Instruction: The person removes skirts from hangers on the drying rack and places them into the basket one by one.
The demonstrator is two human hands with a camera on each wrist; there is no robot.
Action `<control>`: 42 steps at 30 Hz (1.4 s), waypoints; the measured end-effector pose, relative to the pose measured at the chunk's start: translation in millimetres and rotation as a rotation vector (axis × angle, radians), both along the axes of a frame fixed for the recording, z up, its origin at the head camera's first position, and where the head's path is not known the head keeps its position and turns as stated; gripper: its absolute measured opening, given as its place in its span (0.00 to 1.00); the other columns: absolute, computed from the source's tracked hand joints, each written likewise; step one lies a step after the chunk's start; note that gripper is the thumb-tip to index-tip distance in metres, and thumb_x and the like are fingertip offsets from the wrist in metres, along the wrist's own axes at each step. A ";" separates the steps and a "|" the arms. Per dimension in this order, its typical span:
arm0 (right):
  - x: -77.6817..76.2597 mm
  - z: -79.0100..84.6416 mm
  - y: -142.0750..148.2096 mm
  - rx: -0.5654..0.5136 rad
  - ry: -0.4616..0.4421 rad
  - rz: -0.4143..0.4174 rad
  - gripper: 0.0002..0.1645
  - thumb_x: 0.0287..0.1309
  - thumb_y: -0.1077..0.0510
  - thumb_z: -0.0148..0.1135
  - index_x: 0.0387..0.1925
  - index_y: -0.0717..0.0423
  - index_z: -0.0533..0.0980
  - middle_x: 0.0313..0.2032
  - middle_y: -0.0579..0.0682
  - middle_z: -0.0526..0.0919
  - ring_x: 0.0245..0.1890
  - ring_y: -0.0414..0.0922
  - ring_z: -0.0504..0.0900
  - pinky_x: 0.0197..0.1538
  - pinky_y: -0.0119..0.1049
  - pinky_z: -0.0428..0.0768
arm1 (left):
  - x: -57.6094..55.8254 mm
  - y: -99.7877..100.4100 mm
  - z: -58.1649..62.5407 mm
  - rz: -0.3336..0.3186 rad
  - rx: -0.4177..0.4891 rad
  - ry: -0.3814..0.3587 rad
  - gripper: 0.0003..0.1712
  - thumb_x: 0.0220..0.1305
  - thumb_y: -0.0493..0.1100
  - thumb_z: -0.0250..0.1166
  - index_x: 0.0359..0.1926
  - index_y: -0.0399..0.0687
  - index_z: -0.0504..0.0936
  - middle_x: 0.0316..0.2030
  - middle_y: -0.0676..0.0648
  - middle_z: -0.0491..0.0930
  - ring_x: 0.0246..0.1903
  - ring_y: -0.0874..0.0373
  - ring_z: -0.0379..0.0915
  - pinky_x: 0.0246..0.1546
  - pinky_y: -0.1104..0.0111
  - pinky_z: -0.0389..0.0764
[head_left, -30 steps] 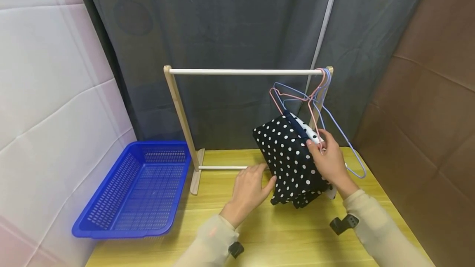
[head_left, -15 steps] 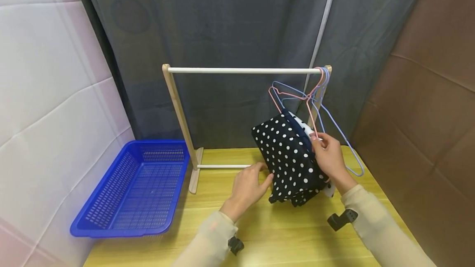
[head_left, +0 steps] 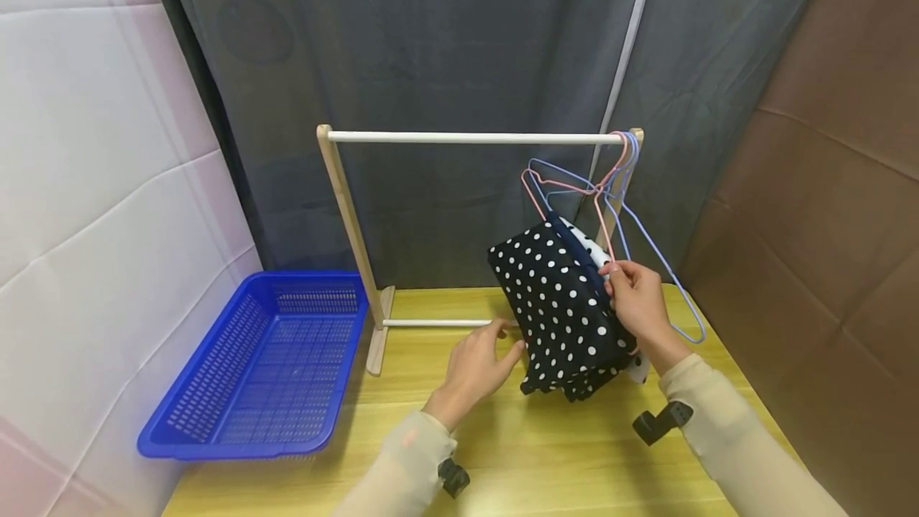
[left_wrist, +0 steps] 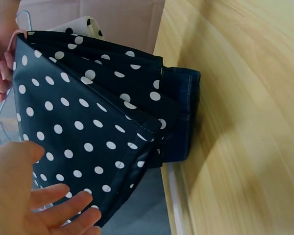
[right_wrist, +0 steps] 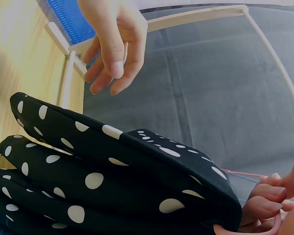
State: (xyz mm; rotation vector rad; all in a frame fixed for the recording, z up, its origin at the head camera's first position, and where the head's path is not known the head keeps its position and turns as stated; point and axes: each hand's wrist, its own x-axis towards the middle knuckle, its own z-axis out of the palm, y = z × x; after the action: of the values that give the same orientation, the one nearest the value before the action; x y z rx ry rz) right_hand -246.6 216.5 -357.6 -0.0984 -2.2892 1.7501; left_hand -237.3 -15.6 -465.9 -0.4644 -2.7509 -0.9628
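A black polka-dot garment [head_left: 556, 309] hangs folded over a pink hanger [head_left: 603, 222]. Behind it show a navy denim piece [left_wrist: 179, 115] and a white cloth with black dots [head_left: 585, 242]. At the garment's upper right edge, my right hand [head_left: 637, 301] pinches the side of the pink hanger; its curled fingers [right_wrist: 264, 200] show in the right wrist view. My left hand [head_left: 475, 365] is beside the garment's left edge, thumb and fingers apart, holding nothing. Blue hangers [head_left: 664, 262] hang behind and to the right.
The hangers hook onto the right end of the white top bar [head_left: 467, 137] of a wooden rack [head_left: 350, 230]. A blue basket [head_left: 237, 453] stands left of the rack on the wood-grain table [head_left: 546, 453]. Grey curtain [head_left: 431, 38] closes the back.
My right thumb and fingers have shifted slightly along the hanger's side at the garment's edge. My left hand has drawn a little left, away from the garment, which stays nearly in place.
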 end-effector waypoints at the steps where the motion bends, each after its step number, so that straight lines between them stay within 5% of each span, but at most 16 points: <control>1: -0.3 0.2 0.2 0.004 -0.001 0.000 0.19 0.78 0.60 0.44 0.46 0.75 0.74 0.18 0.39 0.71 0.17 0.31 0.66 0.21 0.23 0.68 | -0.2 -0.1 -0.2 0.001 0.004 -0.005 0.22 0.70 0.57 0.61 0.60 0.54 0.79 0.50 0.46 0.87 0.47 0.50 0.84 0.44 0.56 0.85; 17: -1.8 1.0 -2.7 0.008 -0.016 -0.012 0.19 0.78 0.59 0.44 0.43 0.73 0.73 0.18 0.40 0.69 0.16 0.31 0.65 0.20 0.24 0.65 | -2.1 -4.6 -9.4 0.016 0.016 -0.044 0.24 0.70 0.57 0.61 0.57 0.46 0.80 0.48 0.46 0.87 0.44 0.50 0.84 0.40 0.59 0.84; 42: -2.1 10.8 -13.6 -0.056 -0.046 0.011 0.21 0.78 0.56 0.44 0.40 0.72 0.74 0.16 0.39 0.68 0.14 0.32 0.63 0.16 0.25 0.64 | -3.1 -8.2 -12.0 0.051 0.027 -0.061 0.22 0.69 0.56 0.61 0.56 0.48 0.81 0.48 0.46 0.87 0.44 0.49 0.85 0.41 0.57 0.84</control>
State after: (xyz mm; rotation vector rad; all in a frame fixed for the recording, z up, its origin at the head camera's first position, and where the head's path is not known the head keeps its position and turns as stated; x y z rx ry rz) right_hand -248.8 202.8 -346.8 -0.1389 -2.2766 1.8366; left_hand -240.4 -23.8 -477.9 -0.3647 -2.7857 -1.0164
